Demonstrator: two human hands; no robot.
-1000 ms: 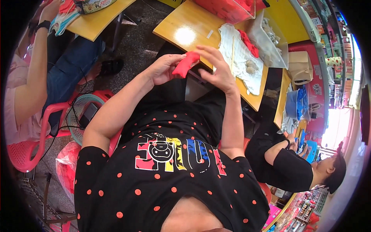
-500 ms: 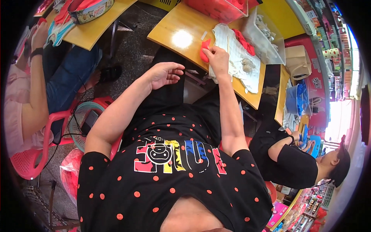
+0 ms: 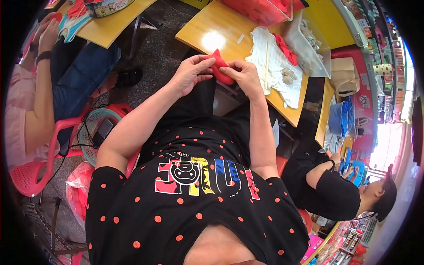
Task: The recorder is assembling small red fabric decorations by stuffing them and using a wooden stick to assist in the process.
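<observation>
Between my two hands, just off the near edge of the yellow wooden table [image 3: 194,32], is a small red piece of soft fabric [image 3: 223,73], plump with a pointed tip upward. My left hand [image 3: 191,74] pinches its upper left side with thumb and fingers. My right hand [image 3: 245,78] grips its right side, thumb pressed on the front. To the right, a white cloth [image 3: 278,84] lies on the table. On that cloth are red fabric pieces [image 3: 286,49], a thin stick [image 3: 266,66] and a beige tuft [image 3: 289,76].
A red-filled plastic bin [image 3: 263,12] and a clear bin [image 3: 309,44] stand at the table's far side. On the left, a co-worker sits by another table [image 3: 112,27]. A second person in black [image 3: 329,187] works at the right, near a blue tub [image 3: 338,118].
My right hand has brought the red fabric piece left, off the table edge. My left hand, open and apart before, has moved up and right and now pinches the piece too.
</observation>
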